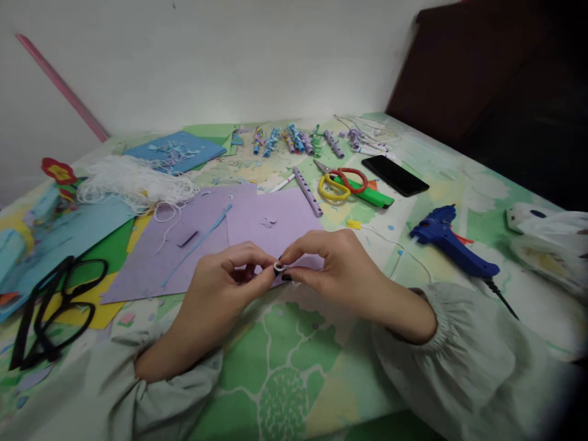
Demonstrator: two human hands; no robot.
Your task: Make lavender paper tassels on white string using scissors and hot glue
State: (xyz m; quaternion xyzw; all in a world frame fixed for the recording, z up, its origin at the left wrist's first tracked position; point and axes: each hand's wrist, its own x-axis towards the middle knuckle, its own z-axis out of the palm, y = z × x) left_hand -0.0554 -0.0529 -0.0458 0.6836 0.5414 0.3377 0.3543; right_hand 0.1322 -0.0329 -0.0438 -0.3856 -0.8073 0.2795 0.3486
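My left hand (229, 282) and my right hand (337, 266) meet at the middle of the view, fingertips pinched together. Between them is a small pale curled piece (279, 267), too small to make out well; both hands grip it. Just behind the fingers lie purple sheets (271, 211) with small cut scraps on them. A thin blue strip (197, 245) rests on the left purple sheet. Beyond the sheets is a purple paper tube (307, 191) with holes.
Scissors (334, 188) lie on a green cutter (367, 195) near a black phone (395, 175). A blue glue gun (452, 242) is at right. White string (133, 184) and black glasses (59, 306) are at left. Several decorated paper rolls (296, 139) line the back.
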